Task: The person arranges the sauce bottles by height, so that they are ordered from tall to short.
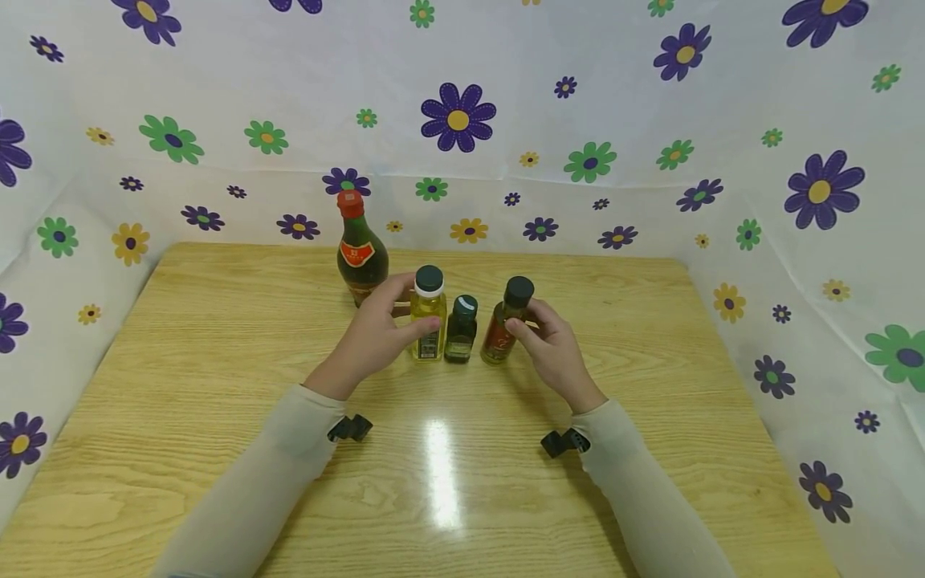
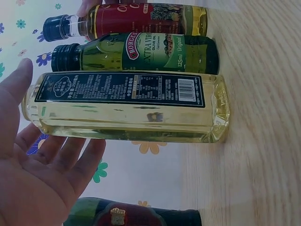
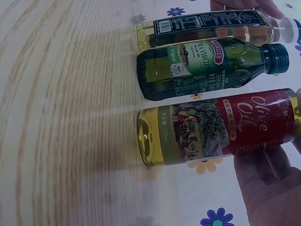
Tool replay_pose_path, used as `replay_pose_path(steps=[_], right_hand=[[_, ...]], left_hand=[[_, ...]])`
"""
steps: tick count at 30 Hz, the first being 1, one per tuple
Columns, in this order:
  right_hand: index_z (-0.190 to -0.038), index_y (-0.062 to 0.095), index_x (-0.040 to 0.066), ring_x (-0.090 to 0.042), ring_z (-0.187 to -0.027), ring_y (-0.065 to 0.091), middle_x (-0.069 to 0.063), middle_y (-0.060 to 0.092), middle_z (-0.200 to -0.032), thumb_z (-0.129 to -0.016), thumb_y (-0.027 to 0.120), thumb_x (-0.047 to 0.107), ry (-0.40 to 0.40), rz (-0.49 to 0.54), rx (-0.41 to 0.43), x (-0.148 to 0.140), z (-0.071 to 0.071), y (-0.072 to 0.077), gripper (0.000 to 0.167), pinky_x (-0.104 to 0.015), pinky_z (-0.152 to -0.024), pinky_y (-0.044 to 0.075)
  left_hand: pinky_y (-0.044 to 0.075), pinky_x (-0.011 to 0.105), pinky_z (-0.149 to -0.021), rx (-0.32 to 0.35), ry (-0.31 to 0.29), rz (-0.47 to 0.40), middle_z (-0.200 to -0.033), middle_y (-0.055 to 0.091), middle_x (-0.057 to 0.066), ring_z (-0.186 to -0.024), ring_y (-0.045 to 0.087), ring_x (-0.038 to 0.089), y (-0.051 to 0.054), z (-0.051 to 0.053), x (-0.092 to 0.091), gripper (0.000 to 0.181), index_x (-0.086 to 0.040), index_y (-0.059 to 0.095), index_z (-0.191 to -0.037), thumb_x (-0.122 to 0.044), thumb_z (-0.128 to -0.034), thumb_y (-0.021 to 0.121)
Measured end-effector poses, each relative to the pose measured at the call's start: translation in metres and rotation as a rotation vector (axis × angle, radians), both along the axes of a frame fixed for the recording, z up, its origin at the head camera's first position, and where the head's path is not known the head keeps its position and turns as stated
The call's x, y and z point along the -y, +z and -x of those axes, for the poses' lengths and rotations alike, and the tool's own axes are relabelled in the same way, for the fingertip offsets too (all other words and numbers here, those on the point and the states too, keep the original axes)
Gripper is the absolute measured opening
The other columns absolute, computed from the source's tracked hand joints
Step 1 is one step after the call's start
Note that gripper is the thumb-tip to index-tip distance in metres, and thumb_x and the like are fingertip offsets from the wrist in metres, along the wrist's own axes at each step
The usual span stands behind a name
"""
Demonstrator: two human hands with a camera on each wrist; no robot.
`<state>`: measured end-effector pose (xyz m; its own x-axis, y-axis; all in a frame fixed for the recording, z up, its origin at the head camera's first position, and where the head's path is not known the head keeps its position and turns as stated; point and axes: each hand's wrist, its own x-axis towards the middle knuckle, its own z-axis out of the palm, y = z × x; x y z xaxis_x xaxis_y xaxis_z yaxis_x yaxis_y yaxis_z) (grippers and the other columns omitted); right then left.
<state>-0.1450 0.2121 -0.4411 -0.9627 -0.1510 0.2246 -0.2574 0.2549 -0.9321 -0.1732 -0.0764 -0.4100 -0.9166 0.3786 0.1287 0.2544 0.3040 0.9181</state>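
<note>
A clear, squarish bottle of yellow oil [image 1: 428,350] with a dark cap stands in my left hand [image 1: 377,333]. The thumb lies across its near side and the fingers pass behind it. My right hand [image 1: 552,345] holds a red-labelled olive oil bottle [image 3: 221,127] near its neck, thumb in front and fingers behind; this bottle leans slightly in the head view. Between them stands a small green olive oil bottle [image 1: 460,337], close beside the clear one and untouched by either hand. A gap separates it from the red-labelled bottle.
A taller dark green bottle [image 1: 361,255] with a red cap stands behind my left hand, partly hidden by it. The wooden table [image 1: 448,482] meets a flower-printed cloth [image 1: 499,217] at its back and sides.
</note>
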Motion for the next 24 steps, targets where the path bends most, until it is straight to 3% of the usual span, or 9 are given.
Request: replay_pose_path(steps=[14,24], right_hand=[[-0.141,0.06,0.007,-0.025,-0.125,0.059,-0.014,0.063,-0.133,-0.105,0.06,0.01,-0.002,-0.009,0.006,0.0,0.0005,-0.0018,0.036,-0.024,-0.101,0.05],[-0.142,0.06,0.009,-0.026,-0.127,0.059,-0.013,0.063,-0.134,-0.105,0.061,0.016,-0.004,-0.011,0.011,-0.0005,-0.0005,-0.001,0.037,-0.026,-0.101,0.051]], left_hand=[[0.047,0.054,-0.109,-0.027,0.011,-0.021,-0.132,0.059,0.005,-0.124,0.057,0.026,-0.0025,-0.0004,0.0004,0.047,-0.009,0.055,-0.141,-0.025,-0.0991,0.071],[0.046,0.055,-0.109,-0.032,0.021,-0.032,-0.13,0.061,0.005,-0.124,0.057,0.026,-0.0037,-0.0004,-0.0004,0.044,-0.01,0.058,-0.138,-0.025,-0.0993,0.071]])
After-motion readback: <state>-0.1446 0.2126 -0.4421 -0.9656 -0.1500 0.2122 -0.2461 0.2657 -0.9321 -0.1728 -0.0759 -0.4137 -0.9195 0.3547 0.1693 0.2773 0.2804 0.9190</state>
